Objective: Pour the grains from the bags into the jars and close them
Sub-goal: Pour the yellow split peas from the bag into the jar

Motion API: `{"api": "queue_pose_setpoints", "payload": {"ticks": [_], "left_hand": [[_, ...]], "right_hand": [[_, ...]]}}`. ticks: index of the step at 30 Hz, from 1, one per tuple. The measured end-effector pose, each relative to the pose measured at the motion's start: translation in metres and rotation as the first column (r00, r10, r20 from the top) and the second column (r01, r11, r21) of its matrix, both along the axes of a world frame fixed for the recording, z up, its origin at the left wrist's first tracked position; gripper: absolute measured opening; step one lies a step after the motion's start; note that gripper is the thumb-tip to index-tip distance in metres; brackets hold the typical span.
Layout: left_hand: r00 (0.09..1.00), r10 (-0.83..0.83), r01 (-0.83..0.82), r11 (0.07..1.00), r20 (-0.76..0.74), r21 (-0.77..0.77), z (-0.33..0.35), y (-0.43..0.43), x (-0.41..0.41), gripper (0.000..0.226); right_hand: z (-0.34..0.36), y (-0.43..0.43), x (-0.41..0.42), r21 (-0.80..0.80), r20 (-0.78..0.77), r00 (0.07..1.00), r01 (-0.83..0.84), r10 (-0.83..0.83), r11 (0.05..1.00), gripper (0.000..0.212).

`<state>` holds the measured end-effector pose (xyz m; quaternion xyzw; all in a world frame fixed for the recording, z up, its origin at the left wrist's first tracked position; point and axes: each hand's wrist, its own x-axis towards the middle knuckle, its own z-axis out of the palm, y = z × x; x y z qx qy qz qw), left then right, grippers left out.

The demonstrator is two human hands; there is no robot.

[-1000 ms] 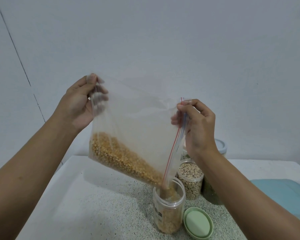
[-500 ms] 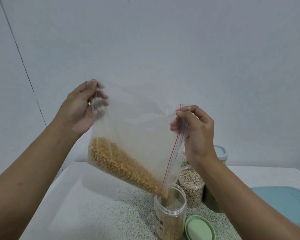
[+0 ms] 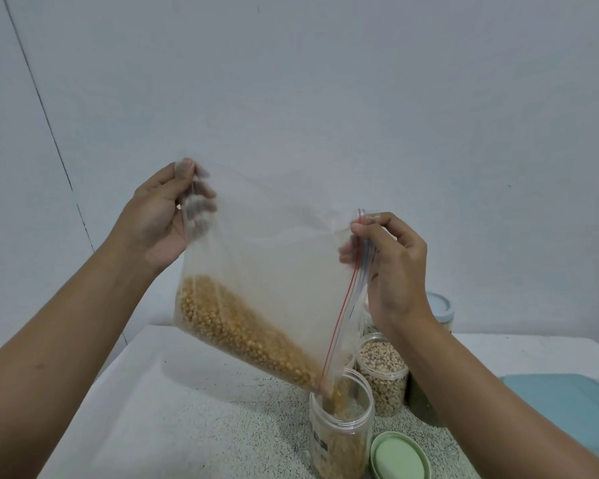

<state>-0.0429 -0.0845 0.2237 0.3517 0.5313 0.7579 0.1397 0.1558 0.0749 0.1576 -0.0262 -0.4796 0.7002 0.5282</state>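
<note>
A clear zip bag [image 3: 274,267] hangs tilted in the air, with yellow grains [image 3: 242,330] heaped along its lower edge. My left hand [image 3: 159,223] pinches its upper left corner. My right hand [image 3: 391,264] grips the zip edge with the red and blue lines. The bag's low corner sits in the mouth of an open clear jar [image 3: 339,433], and grains are running into it. A green lid [image 3: 400,458] lies flat beside that jar.
An open jar of pale beans [image 3: 382,371] stands just behind the filling jar. A jar with a blue-grey lid [image 3: 440,305] and a dark green jar [image 3: 422,406] stand behind my right forearm. A teal tray [image 3: 567,406] lies at the right. The speckled table [image 3: 187,426] spreads to the left.
Both hands and the bag have stayed in much the same pose while grains keep flowing. The heap in the bag has slid toward the low corner, and the view has tipped slightly upward.
</note>
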Motion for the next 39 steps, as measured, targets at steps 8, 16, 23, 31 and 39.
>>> {"api": "queue_pose_setpoints", "payload": {"ticks": [8, 16, 23, 31, 39], "left_hand": [[1.0, -0.016, 0.016, 1.0, 0.016, -0.003, -0.001, 0.001, -0.001, 0.029], [1.0, -0.014, 0.014, 1.0, 0.015, -0.013, -0.003, 0.003, 0.001, 0.029], [1.0, -0.023, 0.023, 0.999, 0.005, -0.023, -0.004, 0.004, 0.0, 0.03], [1.0, -0.021, 0.021, 0.999, -0.004, -0.027, -0.003, 0.005, 0.002, 0.03], [1.0, -0.025, 0.024, 0.998, -0.013, -0.056, -0.006, 0.012, 0.004, 0.034]], "right_hand": [[0.002, 0.0, 0.003, 0.015, 0.005, 1.0, 0.023, -0.023, 1.0, 0.026], [0.0, 0.001, 0.004, 0.011, 0.012, 0.999, 0.043, -0.043, 0.999, 0.024], [0.0, 0.003, 0.005, 0.01, 0.002, 0.999, 0.052, -0.052, 0.999, 0.024], [-0.001, 0.004, 0.006, 0.007, -0.012, 0.999, 0.051, -0.051, 0.999, 0.026], [-0.006, 0.011, 0.008, 0.003, 0.003, 0.997, 0.081, -0.081, 0.997, 0.025]]}}
